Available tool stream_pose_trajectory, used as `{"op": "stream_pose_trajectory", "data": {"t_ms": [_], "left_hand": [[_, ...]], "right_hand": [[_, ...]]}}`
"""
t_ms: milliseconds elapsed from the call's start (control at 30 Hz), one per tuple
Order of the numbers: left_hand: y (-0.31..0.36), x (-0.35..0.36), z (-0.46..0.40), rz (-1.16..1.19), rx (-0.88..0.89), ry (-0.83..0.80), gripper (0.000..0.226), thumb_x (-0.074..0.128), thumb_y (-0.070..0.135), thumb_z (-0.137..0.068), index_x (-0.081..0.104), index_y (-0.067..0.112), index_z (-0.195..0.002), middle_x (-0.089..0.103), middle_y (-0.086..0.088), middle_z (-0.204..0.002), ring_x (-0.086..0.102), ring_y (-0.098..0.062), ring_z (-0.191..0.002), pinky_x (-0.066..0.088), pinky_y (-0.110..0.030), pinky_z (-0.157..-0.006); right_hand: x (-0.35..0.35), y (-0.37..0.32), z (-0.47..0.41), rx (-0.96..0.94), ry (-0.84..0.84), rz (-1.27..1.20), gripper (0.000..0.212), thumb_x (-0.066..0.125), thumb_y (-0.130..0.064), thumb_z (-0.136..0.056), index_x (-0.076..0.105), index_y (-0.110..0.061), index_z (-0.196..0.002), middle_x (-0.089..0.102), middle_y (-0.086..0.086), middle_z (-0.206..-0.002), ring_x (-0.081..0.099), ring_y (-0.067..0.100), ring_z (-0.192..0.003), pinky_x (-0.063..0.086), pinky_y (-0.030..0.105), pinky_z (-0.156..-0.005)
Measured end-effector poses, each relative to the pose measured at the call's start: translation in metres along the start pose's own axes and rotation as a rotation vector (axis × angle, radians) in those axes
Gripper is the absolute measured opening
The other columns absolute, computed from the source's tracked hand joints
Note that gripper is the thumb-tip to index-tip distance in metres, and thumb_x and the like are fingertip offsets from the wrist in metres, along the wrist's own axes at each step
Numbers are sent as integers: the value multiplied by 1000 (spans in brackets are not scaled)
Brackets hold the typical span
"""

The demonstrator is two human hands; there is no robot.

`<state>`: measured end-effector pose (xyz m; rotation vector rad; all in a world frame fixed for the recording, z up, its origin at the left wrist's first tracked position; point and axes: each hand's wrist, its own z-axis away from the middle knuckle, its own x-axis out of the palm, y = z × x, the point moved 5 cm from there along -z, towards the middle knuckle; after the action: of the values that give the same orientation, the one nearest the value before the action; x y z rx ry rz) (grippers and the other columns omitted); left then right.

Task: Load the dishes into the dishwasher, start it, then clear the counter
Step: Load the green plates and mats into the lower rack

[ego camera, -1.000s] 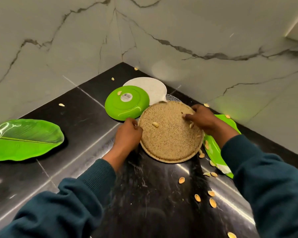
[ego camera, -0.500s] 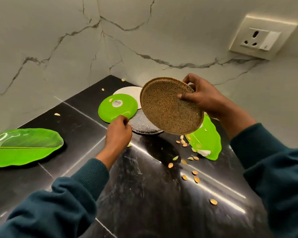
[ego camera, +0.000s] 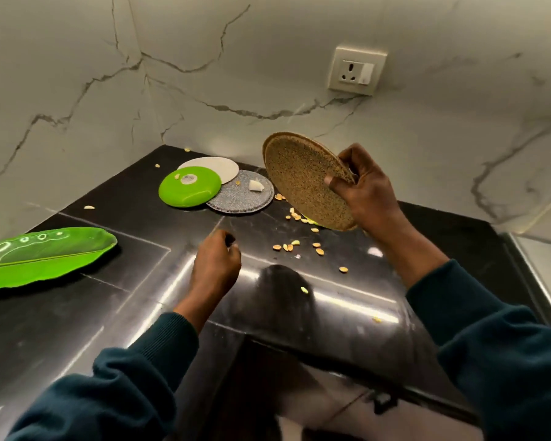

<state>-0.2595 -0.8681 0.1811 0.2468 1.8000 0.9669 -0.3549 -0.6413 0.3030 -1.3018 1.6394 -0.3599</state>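
My right hand point(ego camera: 365, 190) grips a brown speckled round plate point(ego camera: 303, 179) by its right edge and holds it tilted above the black counter point(ego camera: 299, 300). My left hand point(ego camera: 217, 265) hovers low over the counter, blurred, fingers loosely curled with nothing in them. Near the corner lie an upside-down green round plate point(ego camera: 190, 190), a white plate point(ego camera: 217, 167) partly under it, and a grey speckled plate point(ego camera: 244, 198) with a white scrap on it. A green leaf-shaped plate point(ego camera: 42, 256) lies at the left. Another green plate is mostly hidden behind the brown one.
Several seeds or shells point(ego camera: 299, 246) are scattered across the counter below the held plate. Marble walls meet at the corner, with a power socket point(ego camera: 357, 71) on the right wall. The counter's front edge point(ego camera: 331, 354) runs in front of me, with a steel surface point(ego camera: 547, 265) at far right.
My right hand lifted the brown plate off the pile and tilted it, dropping seeds onto the counter. My left hand let go and drew back from the plates towards me.
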Motion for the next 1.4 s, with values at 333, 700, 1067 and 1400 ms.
{"op": "stream_pose_trajectory", "data": {"t_ms": [333,700,1067,1400], "left_hand": [[27,10,119,38,178,-151,24,54,14,-91,59,3,-113,63,-12,-114,58,-28,-103,37,-27,-78],[63,85,257,1,300,-424,18,52,16,-90,63,13,-104,66,-4,-103,60,-22,-96,39,-25,-75],[68,188,510,-107,253,-815,17,44,14,-97,59,10,-103,62,-10,-104,57,-21,-85,48,-30,-69],[60,259,625,-234,292,-1032,21,45,12,-94,58,8,-110,63,-11,-109,57,-27,-96,50,-36,-80]], "right_hand": [[-71,-53,146,72,181,121,22,69,-23,-87,48,-16,-92,61,1,-86,62,22,-81,54,46,-71],[-192,-58,307,304,248,164,25,71,-22,-82,47,-29,-86,62,-2,-90,62,16,-85,51,39,-71],[-295,-42,592,618,377,198,19,64,-12,-87,46,-9,-94,53,1,-79,50,6,-73,41,28,-64],[-306,14,756,990,572,250,17,61,-15,-92,46,-21,-99,59,-5,-98,59,12,-92,45,26,-65]]}}
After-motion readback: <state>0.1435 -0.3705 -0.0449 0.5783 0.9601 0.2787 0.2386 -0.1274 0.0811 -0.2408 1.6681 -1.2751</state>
